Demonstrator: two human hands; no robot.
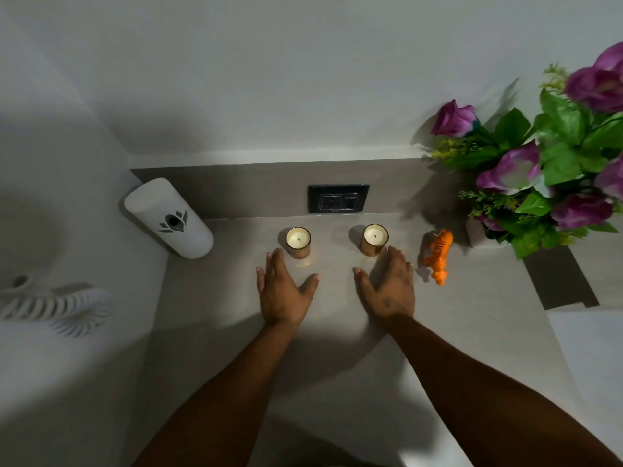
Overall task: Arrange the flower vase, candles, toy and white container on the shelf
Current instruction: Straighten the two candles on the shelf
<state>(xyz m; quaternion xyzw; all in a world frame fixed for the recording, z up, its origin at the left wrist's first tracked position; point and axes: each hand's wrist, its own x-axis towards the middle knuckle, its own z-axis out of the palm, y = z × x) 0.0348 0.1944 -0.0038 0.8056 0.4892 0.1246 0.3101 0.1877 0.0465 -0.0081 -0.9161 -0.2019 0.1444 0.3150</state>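
Two candles (298,240) (375,237), one toy tiger (438,256), one vase (480,235), one white container (168,218).

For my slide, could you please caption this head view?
Open hands rest before two candles, between white container and toy, vase.

Black rectangular wall socket w/ switch (338,198) on grey backsplash; white ribbed plastic hose (55,306) far left, below shelf level.

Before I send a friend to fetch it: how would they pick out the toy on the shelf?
Find the vase of purple flowers at the shelf's right end. Just left of it, beside the right hand, stands an orange tiger figurine, the only orange thing there.
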